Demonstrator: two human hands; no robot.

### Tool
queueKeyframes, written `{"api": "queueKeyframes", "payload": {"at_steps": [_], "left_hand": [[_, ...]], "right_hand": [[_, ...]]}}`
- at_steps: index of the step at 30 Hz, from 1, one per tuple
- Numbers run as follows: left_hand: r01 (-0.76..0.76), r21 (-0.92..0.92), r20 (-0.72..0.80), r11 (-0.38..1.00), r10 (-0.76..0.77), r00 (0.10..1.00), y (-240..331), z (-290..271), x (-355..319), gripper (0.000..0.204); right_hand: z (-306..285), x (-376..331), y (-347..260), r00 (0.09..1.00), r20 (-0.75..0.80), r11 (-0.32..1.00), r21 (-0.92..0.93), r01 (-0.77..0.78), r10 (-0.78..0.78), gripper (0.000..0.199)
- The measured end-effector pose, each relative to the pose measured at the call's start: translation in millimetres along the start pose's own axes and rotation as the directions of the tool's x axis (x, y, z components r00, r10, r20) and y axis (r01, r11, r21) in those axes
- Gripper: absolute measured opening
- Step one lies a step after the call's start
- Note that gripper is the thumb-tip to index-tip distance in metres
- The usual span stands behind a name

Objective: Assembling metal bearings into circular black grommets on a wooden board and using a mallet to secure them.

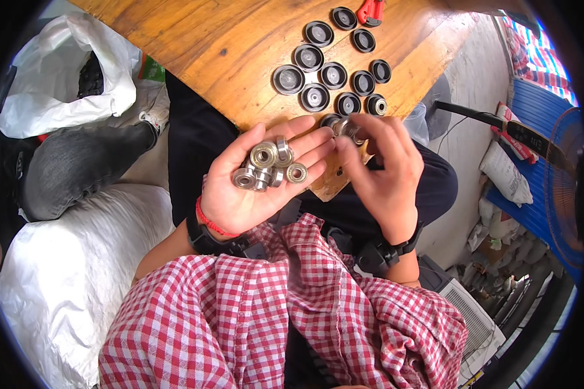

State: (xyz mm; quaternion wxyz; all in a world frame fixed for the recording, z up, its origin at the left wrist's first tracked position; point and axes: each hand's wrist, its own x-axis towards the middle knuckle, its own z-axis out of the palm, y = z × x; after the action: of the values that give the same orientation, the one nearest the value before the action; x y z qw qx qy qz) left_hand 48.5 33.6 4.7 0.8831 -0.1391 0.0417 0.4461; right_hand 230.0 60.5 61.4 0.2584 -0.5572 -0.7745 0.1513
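Note:
My left hand [237, 188] lies palm up with its fingers stretched out, bearing a small heap of shiny ball bearings [264, 155]. Close to its fingertips, my right hand [389, 165] pinches a blurred metal ball bearing [350, 129] between thumb and fingers. Just under that pinch, a black round cap [331, 120] is partly hidden near the table's corner. Beyond the hands, several black round caps [315, 97] are spread over the wooden table [240, 58]. One nearby cap [376, 104] has a bearing seated in its middle.
A red tool [371, 11] lies at the table's far edge. White sacks [91, 279] and an open white bag [29, 97] are on the left. A fan [564, 175] stands at the right, above a blue corrugated sheet [532, 117].

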Motion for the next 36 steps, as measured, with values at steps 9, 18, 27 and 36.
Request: {"api": "queueKeyframes", "payload": {"at_steps": [9,18,27,36], "left_hand": [[0.040,0.025,0.006,0.999,-0.041,0.999,0.2,1.3,0.0,0.056],[0.023,0.031,-0.003,0.999,-0.023,1.000,-1.4,0.3,1.5,0.056],[-0.071,-0.013,-0.020,0.997,0.071,0.997,3.4,-0.7,-1.7,0.054],[-0.118,0.142,0.016,0.983,0.116,0.993,3.9,0.4,-1.2,0.054]], "right_hand": [[1.1,10.6,17.1,0.991,-0.009,0.984,-0.117,-0.137,0.136,0.021],[4.0,13.5,18.6,0.989,0.012,0.981,-0.129,-0.146,0.149,0.020],[10.4,22.1,3.9,0.999,0.031,0.983,-0.181,-0.036,0.042,0.022],[18.0,0.9,-13.9,0.912,0.241,0.943,0.064,0.326,-0.332,0.037]]}}
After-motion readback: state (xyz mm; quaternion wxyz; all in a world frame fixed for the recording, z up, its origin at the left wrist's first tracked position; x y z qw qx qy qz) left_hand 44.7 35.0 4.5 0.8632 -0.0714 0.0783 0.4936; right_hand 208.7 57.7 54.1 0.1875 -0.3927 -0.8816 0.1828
